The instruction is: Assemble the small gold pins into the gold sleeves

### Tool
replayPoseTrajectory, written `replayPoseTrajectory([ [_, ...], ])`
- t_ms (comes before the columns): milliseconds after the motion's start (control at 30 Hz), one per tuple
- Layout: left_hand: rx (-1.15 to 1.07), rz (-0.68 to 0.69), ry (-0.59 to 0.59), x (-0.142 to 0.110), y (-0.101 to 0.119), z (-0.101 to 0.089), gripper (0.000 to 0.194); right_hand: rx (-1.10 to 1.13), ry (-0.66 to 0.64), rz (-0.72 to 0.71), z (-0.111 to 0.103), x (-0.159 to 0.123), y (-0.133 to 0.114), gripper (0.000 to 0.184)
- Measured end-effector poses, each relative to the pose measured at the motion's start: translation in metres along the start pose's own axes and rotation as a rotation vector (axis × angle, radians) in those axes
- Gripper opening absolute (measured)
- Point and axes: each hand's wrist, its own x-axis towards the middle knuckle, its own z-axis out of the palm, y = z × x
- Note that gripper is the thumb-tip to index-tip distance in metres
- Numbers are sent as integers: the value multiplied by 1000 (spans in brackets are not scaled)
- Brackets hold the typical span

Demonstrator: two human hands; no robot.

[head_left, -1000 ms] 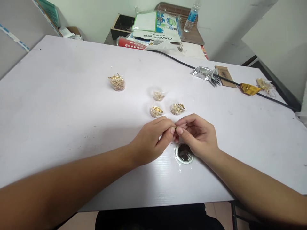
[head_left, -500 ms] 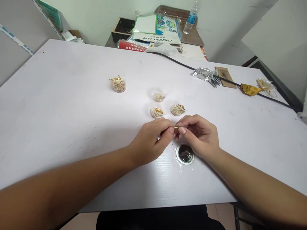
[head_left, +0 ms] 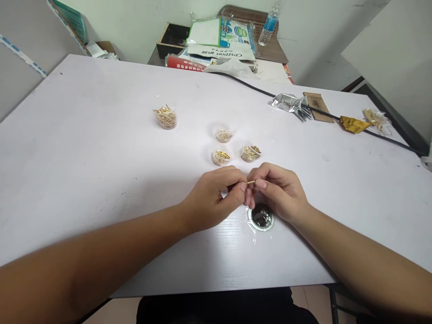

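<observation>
Between my two hands is a thin gold-coloured metal pin, lying roughly level. My left hand pinches its left end between thumb and forefinger. The thumb and fingertips of my right hand close on its right end. Just beyond the hands stand three small clear cups: one with short gold pieces, one with gold pieces in two groups, and one with thin pale gold pins. A fuller clear cup of longer gold pins stands farther back on the left.
A round cable hole with a dark centre lies under my right hand. A black cable crosses the back right, by silver foil, brown card and a gold packet. Behind the white table are packages and a water bottle.
My hands have drawn slightly apart, so more of the gold pin shows between the fingertips. The right hand's lower fingers have shifted a little down. The cups have stayed in place.
</observation>
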Motion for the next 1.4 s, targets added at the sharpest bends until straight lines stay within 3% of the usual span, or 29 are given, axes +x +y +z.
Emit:
replayPoseTrajectory([
  [233,-150,-36,-92,-2,0,0,20,70,-150,60,0,-3,-2,25],
  [400,-386,-68,-196,-2,-2,1,20,108,-172,88,0,-3,-4,27],
  [700,-514,-89,-242,-2,-1,1,20,132,-222,73,-1,-3,-2,24],
  [1400,-381,-7,-247,-3,-2,1,23,118,-287,82,-7,0,-4,26],
])
